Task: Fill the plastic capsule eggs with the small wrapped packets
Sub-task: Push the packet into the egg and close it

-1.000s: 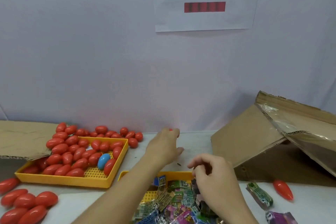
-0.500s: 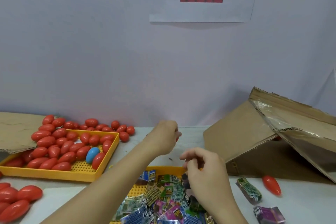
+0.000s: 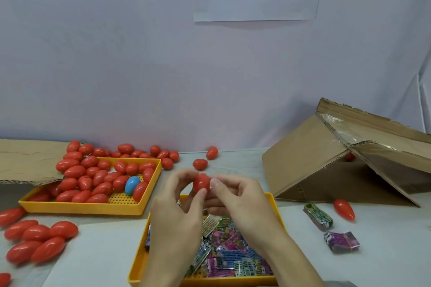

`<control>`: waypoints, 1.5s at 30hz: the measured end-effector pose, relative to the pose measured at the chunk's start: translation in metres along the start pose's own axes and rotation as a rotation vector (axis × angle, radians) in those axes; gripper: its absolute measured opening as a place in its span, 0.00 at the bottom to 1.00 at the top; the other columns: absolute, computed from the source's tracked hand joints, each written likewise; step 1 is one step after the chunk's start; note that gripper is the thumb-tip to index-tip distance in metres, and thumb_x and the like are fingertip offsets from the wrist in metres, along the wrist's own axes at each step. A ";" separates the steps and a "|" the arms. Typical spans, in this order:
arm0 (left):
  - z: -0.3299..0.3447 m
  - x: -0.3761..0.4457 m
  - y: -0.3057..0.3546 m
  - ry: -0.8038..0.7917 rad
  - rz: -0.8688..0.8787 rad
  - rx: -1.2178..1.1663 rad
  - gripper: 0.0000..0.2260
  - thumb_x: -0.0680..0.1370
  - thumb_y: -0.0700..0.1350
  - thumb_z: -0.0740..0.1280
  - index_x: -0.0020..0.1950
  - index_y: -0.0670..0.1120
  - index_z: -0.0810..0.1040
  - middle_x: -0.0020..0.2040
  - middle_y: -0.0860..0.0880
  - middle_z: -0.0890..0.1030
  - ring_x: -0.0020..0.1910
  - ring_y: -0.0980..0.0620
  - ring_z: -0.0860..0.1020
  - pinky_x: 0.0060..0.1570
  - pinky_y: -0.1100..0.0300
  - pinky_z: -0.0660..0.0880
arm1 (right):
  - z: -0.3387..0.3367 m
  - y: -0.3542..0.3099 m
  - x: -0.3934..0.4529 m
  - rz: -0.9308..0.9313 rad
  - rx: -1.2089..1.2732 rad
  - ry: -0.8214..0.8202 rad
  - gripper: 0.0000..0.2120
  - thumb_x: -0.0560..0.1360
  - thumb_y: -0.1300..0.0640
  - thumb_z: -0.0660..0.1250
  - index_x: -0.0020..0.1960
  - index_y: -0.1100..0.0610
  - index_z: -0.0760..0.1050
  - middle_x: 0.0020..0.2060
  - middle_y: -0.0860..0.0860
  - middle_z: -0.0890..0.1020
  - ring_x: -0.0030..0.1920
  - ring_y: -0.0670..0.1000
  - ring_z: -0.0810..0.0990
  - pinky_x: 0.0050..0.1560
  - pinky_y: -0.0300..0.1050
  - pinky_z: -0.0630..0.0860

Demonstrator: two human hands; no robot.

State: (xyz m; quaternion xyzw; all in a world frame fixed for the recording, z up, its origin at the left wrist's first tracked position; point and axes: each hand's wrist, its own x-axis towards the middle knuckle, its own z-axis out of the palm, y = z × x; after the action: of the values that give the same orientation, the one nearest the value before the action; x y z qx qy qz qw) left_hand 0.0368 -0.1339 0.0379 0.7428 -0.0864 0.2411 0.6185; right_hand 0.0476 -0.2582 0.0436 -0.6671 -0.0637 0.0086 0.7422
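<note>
At 6 o'clock, nearest the camera, a yellow tray [image 3: 140, 261] holds a heap of small wrapped packets [image 3: 228, 256] in purple, blue and green foil; their print is too small to read, apart from what looks like a white "9" on a few. Just above the tray the two hands meet around one red capsule egg [image 3: 201, 183]. The left hand [image 3: 177, 207] pinches it with thumb and curled fingers from the 9 o'clock side, and the right hand [image 3: 240, 200] grips it from the 3 o'clock side, thumb on top. The egg is glossy, oval and closed as far as can be seen.

At 3 o'clock two loose packets, one green [image 3: 319, 216] and one purple [image 3: 342, 241], lie on the table beside a single red egg [image 3: 344, 209]. At 8 o'clock a cluster of red eggs [image 3: 37, 240] lies on the table.

Farther off, at 10 o'clock, a second yellow tray [image 3: 93, 208] is filled with red eggs and one blue egg [image 3: 132, 185]. At 2 o'clock stands a tipped cardboard box [image 3: 326, 163]. At 12 o'clock a paper sign [image 3: 256, 7] on the wall carries two Chinese characters cut off by the frame's top edge, above a dark-striped red bar.
</note>
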 end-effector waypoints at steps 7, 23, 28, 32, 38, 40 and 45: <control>-0.005 0.004 -0.012 0.016 -0.154 -0.346 0.14 0.72 0.45 0.74 0.56 0.53 0.79 0.46 0.54 0.83 0.51 0.57 0.83 0.43 0.67 0.78 | 0.000 0.008 0.005 -0.098 -0.041 0.044 0.09 0.77 0.59 0.71 0.56 0.56 0.82 0.43 0.54 0.87 0.45 0.53 0.87 0.43 0.40 0.81; -0.016 0.005 -0.010 0.093 -0.038 -0.158 0.12 0.72 0.42 0.77 0.49 0.57 0.80 0.43 0.57 0.83 0.46 0.56 0.83 0.42 0.63 0.81 | 0.019 0.017 0.009 -0.161 0.018 -0.006 0.20 0.71 0.47 0.72 0.59 0.56 0.82 0.53 0.54 0.86 0.55 0.55 0.85 0.54 0.52 0.81; -0.015 0.003 -0.010 0.003 -0.016 -0.012 0.17 0.70 0.43 0.79 0.54 0.57 0.80 0.46 0.58 0.81 0.50 0.58 0.80 0.47 0.66 0.78 | 0.020 0.015 0.011 -0.052 0.208 -0.002 0.17 0.73 0.54 0.69 0.59 0.60 0.81 0.50 0.59 0.86 0.51 0.57 0.86 0.47 0.44 0.82; -0.012 0.002 -0.008 -0.052 0.030 0.031 0.15 0.72 0.44 0.77 0.56 0.56 0.81 0.53 0.58 0.78 0.56 0.61 0.77 0.51 0.72 0.73 | 0.018 0.009 0.008 0.016 0.380 -0.093 0.15 0.75 0.58 0.62 0.54 0.64 0.83 0.52 0.62 0.85 0.50 0.56 0.85 0.44 0.42 0.81; -0.013 0.002 -0.006 0.003 0.121 0.121 0.13 0.75 0.42 0.75 0.57 0.56 0.81 0.51 0.62 0.81 0.57 0.61 0.77 0.54 0.71 0.73 | 0.021 0.009 0.008 0.006 0.336 -0.045 0.15 0.74 0.56 0.67 0.58 0.60 0.82 0.52 0.60 0.85 0.52 0.58 0.84 0.48 0.49 0.82; -0.012 0.001 -0.005 0.024 0.138 0.132 0.15 0.73 0.42 0.76 0.56 0.56 0.80 0.49 0.61 0.81 0.54 0.61 0.79 0.51 0.71 0.75 | 0.022 0.009 0.008 -0.029 0.262 -0.018 0.13 0.73 0.55 0.68 0.55 0.57 0.84 0.50 0.58 0.86 0.50 0.55 0.85 0.45 0.45 0.81; -0.012 -0.001 -0.005 0.097 0.133 0.153 0.22 0.69 0.41 0.79 0.56 0.59 0.77 0.48 0.61 0.79 0.54 0.59 0.77 0.50 0.68 0.75 | 0.023 0.008 0.008 0.039 0.402 -0.114 0.15 0.75 0.58 0.62 0.55 0.60 0.84 0.53 0.59 0.85 0.49 0.55 0.86 0.46 0.43 0.81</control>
State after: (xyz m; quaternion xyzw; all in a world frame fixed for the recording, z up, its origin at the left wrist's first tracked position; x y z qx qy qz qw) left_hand 0.0354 -0.1215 0.0342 0.7679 -0.0867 0.3233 0.5462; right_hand 0.0531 -0.2336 0.0391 -0.5052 -0.0896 0.0731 0.8552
